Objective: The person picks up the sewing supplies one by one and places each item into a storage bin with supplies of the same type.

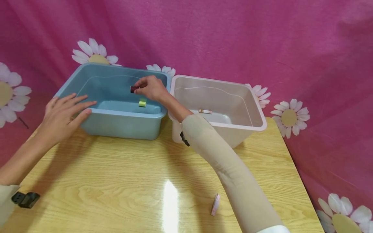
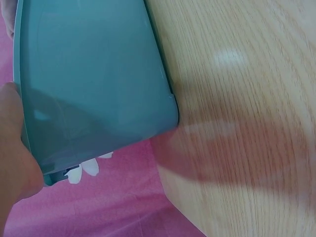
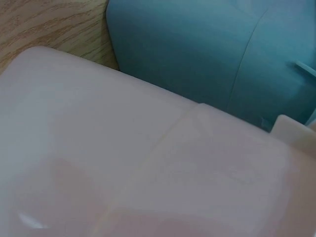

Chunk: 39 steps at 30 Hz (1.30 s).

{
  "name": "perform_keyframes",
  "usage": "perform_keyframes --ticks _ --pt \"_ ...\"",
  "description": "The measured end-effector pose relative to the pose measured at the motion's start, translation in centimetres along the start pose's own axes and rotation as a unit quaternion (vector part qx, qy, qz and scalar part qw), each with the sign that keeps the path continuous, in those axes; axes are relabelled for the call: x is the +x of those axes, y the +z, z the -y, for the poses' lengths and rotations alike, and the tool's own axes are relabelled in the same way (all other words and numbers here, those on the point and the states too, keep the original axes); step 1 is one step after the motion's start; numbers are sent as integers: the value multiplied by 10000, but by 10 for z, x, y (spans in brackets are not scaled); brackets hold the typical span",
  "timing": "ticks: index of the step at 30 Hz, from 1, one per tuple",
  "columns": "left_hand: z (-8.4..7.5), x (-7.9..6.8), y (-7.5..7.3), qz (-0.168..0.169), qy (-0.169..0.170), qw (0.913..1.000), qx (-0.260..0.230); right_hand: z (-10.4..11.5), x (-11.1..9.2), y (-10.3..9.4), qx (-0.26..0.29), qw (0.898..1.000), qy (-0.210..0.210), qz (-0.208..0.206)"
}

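Note:
My right hand (image 1: 152, 89) pinches a dark maroon thread spool (image 1: 133, 89) between thumb and fingers, inside the upper part of the blue tub (image 1: 123, 126). Below it, a yellow-green thread spool (image 1: 142, 103) lies on the tub's floor. At the tub's front left, my left hand (image 1: 65, 111) rests on the rim with its fingers spread and nearly straight. The left wrist view shows part of that hand (image 2: 17, 158) against the tub's edge. The right wrist view has only the tubs' outer walls; the held spool is hidden there.
Right of the blue tub stands a pale pinkish-white tub (image 1: 215, 87), with a small white and orange strip-like item (image 1: 205, 111) inside. A thin pink strip-like object (image 1: 215, 205) lies on the wooden table (image 1: 122, 178) near the front. Behind hangs a pink flowered cloth (image 1: 204, 38).

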<state>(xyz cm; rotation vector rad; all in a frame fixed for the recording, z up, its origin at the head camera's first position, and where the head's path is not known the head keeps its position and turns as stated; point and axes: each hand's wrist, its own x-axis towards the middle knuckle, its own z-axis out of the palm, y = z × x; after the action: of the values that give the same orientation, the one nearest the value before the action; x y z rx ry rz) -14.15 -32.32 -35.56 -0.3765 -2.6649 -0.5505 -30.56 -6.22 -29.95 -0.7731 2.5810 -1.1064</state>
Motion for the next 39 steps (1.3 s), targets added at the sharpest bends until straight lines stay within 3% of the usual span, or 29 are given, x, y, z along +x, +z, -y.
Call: perform_keyframes --ticks 13,27,39 --pt "-4 1 1 -39 45 10000 -47 -1 0 0 -125 9999 -1 -70" --pt "-6 2 1 -37 63 10000 -14 -1 -2 -4 436 9989 -146 -111" --pt "-5 0 -1 -24 17 10000 9 0 -12 -19 774 9955 -551 -73"
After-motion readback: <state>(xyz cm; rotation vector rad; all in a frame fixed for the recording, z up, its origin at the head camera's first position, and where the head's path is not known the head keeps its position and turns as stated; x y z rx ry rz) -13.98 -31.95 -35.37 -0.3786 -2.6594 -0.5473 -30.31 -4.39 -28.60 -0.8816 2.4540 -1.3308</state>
